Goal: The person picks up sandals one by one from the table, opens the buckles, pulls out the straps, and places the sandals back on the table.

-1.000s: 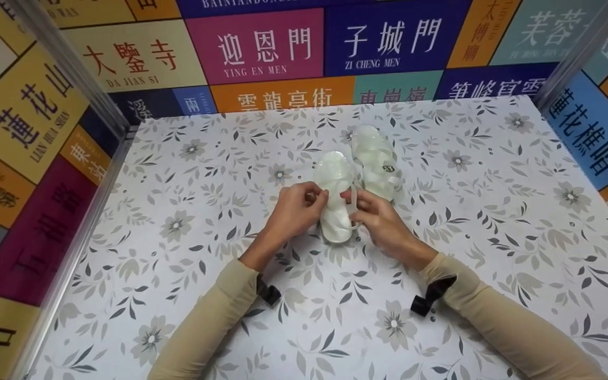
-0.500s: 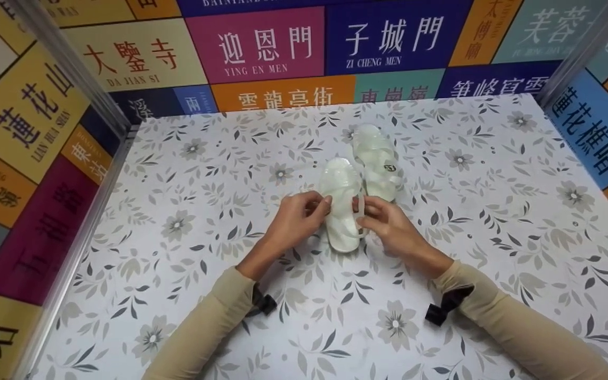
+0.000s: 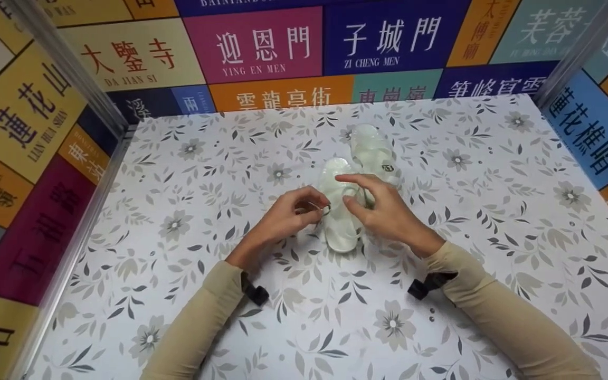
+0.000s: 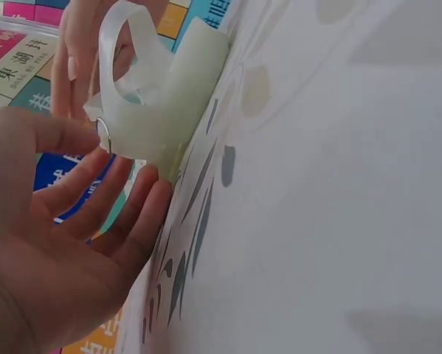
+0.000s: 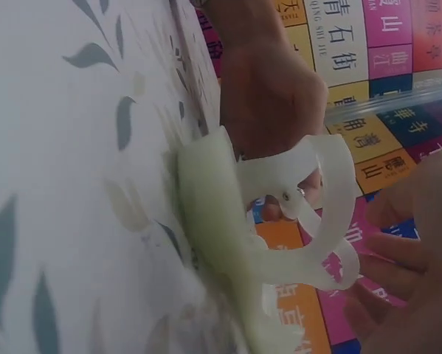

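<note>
A translucent pale sandal lies on the patterned tabletop, its toe toward the far side. My left hand is at its left edge, thumb and forefinger pinching a small metal buckle on the side. Over the straps hovers my right hand, thumb and forefinger spread apart. In the right wrist view, that hand's fingers are beside the looped strap, holding nothing. The matching sandal lies just behind and to the right, its heel end partly hidden by my right hand.
The table has a white cover with grey leaves and flowers. Upright panels with coloured signs stand along the back and both sides. A black band with a small block is on each wrist.
The near sandal has shifted slightly toward me and to the right. My right hand has let go of its side strap and moved up over the straps. The left hand stays at the left edge.
</note>
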### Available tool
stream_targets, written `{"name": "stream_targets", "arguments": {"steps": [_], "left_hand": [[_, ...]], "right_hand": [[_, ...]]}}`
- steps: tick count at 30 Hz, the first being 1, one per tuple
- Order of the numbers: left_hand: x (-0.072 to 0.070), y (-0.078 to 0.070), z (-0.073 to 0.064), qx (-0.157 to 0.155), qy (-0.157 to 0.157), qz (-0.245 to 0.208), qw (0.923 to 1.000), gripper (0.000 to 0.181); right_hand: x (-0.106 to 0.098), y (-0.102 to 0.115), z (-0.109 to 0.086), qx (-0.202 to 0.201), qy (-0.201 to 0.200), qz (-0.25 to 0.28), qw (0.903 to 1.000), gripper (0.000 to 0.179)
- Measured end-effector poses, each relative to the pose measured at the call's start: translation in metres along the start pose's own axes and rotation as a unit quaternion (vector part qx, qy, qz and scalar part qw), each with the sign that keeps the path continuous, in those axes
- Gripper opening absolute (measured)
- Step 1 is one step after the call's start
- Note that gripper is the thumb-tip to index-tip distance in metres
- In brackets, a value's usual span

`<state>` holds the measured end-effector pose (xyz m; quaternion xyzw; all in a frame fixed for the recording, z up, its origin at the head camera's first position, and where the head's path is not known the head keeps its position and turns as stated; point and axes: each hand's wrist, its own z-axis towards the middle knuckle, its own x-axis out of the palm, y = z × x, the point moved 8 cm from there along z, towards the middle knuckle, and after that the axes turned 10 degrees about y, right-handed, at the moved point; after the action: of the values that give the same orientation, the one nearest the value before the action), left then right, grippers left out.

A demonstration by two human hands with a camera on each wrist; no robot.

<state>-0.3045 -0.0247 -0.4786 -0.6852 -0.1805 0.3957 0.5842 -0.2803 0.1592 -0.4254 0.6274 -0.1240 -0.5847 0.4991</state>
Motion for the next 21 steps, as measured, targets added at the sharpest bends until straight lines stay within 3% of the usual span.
{"name": "stream_targets", "arguments": {"steps": [3, 7, 14, 21], "left_hand": [[0.002, 0.0, 0.001, 0.015, 0.017, 0.004, 0.9997, 0.026], [0.004, 0.004, 0.002, 0.029, 0.024, -0.015, 0.9992, 0.029], [0.006, 0.006, 0.001, 0.053, 0.038, -0.03, 0.9974, 0.031], [0.004, 0.008, 0.0, 0.059, 0.028, -0.052, 0.9965, 0.034]], "right_hand": [[0.009, 0.002, 0.008, -0.009, 0.034, -0.043, 0.9984, 0.035], [0.021, -0.006, 0.009, 0.013, 0.07, -0.065, 0.9954, 0.031], [0.026, -0.026, 0.001, 0.07, 0.082, -0.038, 0.9935, 0.024], [0.025, -0.028, 0.005, 0.076, 0.085, 0.0, 0.9935, 0.019]]}}
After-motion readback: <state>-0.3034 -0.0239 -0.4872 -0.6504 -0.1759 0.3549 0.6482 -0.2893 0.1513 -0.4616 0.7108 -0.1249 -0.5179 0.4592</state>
